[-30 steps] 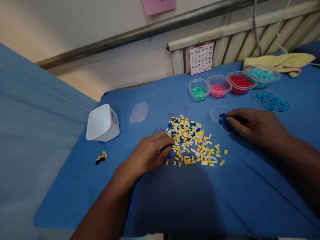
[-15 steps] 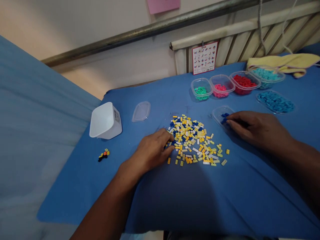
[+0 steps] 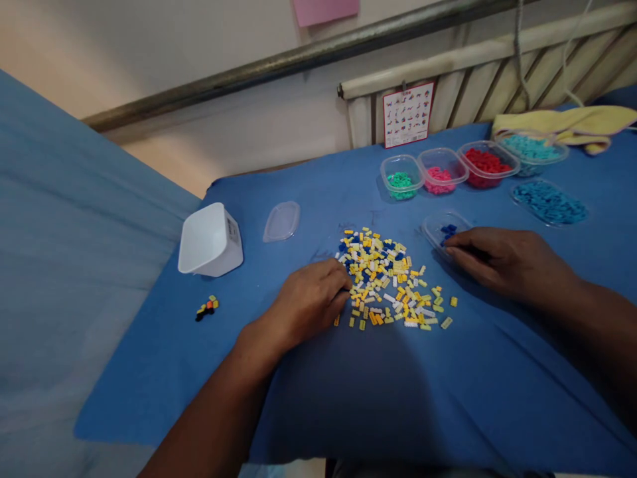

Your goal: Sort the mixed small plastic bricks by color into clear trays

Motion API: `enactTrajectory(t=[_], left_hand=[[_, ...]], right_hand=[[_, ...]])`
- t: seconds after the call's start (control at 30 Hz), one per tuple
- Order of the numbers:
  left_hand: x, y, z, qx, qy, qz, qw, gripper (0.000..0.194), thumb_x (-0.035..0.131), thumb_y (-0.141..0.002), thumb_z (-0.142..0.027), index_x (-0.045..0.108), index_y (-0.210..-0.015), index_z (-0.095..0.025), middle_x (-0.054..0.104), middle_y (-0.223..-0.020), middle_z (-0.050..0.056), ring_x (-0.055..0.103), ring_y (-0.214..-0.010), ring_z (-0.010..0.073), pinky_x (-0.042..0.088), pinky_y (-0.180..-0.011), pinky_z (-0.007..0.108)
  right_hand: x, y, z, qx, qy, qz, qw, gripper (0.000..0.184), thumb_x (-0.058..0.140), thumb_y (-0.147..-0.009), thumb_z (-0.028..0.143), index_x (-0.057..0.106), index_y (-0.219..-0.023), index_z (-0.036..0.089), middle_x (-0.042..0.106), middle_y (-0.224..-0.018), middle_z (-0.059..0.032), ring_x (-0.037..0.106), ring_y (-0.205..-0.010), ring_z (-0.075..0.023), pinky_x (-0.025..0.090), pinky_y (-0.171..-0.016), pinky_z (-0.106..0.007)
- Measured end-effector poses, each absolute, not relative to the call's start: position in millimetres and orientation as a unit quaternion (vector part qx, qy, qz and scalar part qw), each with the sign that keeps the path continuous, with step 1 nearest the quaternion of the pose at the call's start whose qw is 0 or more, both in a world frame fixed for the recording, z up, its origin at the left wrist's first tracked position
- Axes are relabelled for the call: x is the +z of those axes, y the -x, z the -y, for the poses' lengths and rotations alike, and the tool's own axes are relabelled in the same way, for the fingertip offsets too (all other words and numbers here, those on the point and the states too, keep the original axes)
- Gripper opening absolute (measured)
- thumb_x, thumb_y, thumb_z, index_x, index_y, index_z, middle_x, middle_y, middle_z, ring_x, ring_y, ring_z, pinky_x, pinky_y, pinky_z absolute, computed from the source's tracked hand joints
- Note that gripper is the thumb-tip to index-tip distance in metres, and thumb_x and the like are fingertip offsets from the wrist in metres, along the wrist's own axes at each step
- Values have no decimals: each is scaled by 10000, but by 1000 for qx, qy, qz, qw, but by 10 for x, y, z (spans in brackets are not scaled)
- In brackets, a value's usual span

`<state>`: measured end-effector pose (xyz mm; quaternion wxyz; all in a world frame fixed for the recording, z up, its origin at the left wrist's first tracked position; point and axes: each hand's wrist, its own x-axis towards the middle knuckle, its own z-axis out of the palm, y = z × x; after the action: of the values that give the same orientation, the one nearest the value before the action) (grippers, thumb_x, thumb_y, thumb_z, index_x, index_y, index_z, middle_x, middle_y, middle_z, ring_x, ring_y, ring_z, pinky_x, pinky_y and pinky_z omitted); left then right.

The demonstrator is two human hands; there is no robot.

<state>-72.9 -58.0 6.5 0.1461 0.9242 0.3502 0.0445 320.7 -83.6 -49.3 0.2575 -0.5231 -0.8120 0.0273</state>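
A loose heap of small toy building bricks (image 3: 378, 279) in yellow, white and dark blue lies mid-table. My left hand (image 3: 316, 292) rests at the heap's left edge, fingers curled and pressed together; whatever they hold is hidden. My right hand (image 3: 502, 259) is over the near rim of a shallow clear container (image 3: 432, 229), thumb and fingers pinched. Several dark blue bricks (image 3: 449, 230) lie in that container, touching or close to the right fingertips. Whether a brick is between those fingertips I cannot make out.
Clear tubs of green bricks (image 3: 401, 186), pink bricks (image 3: 438, 179), red bricks (image 3: 485, 166) and turquoise bricks (image 3: 532, 147) line the back right. Teal bricks (image 3: 550, 202) fill another container. At left are a white bin (image 3: 212, 242), a clear lid (image 3: 282, 221) and several odd pieces (image 3: 206, 309).
My left hand has shifted slightly right, its fingers drawn closer together. The right fingertips have moved slightly down and left, leaving the dark blue bricks more exposed.
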Motion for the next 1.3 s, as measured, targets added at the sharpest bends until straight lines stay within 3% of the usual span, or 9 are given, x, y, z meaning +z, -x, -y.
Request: enactTrajectory(t=[0.37,0.53,0.7,0.87,1.1,1.2,1.3], left_hand=[[5,750,588,58,-926,-332,168,96,609,-1082,-174,655,-1162,-199,754,-1146,73,726,-1033,235,571,-913,381],[-1,779,561,70,-928,-316,187,101,588,-1109,-172,671,-1162,-196,748,-1124,62,728,-1043,228,590,-941,381],[21,798,576,65,-933,-308,176,197,565,-1067,-88,689,-1191,-178,745,-1161,75,725,-1077,236,601,-965,389],[24,749,609,52,-929,-333,156,205,547,-1081,-123,712,-1198,-163,744,-1132,90,730,-1042,250,604,-951,409],[-1,740,619,55,-922,-357,142,253,548,-1025,-99,725,-1197,-157,748,-1133,103,720,-1031,258,578,-913,410],[35,688,655,116,-898,-365,218,220,573,-1007,-104,726,-1152,-165,743,-1092,80,697,-977,214,552,-886,373],[82,539,765,202,-815,-381,388,143,655,-997,-161,733,-1115,-179,717,-994,35,651,-861,151,526,-793,298]], right_hand=[[-416,-3103,869,22,465,841,276,317,575,-1146,405,821,-1129,207,865,-955,-69,814,-756,-232,612,-676,-353],[-370,-3050,913,43,457,840,290,264,576,-1151,391,803,-1148,256,875,-995,-58,829,-818,-236,626,-733,-356],[-372,-2909,973,87,421,855,289,225,594,-1158,356,791,-1155,248,863,-978,-46,824,-820,-216,614,-739,-338],[-382,-2761,1036,96,356,885,285,168,623,-1152,271,784,-1171,228,873,-1051,-53,835,-895,-197,637,-817,-321],[-399,-2718,1040,81,317,893,308,122,651,-1141,246,771,-1147,222,856,-996,-59,813,-847,-193,623,-776,-313],[-368,-2681,1052,89,316,891,314,109,646,-1141,234,754,-1141,219,849,-997,-57,808,-842,-195,620,-767,-320],[-296,-2553,1118,108,319,883,328,95,645,-1140,224,727,-1186,213,838,-997,-45,803,-859,-194,620,-777,-325]])
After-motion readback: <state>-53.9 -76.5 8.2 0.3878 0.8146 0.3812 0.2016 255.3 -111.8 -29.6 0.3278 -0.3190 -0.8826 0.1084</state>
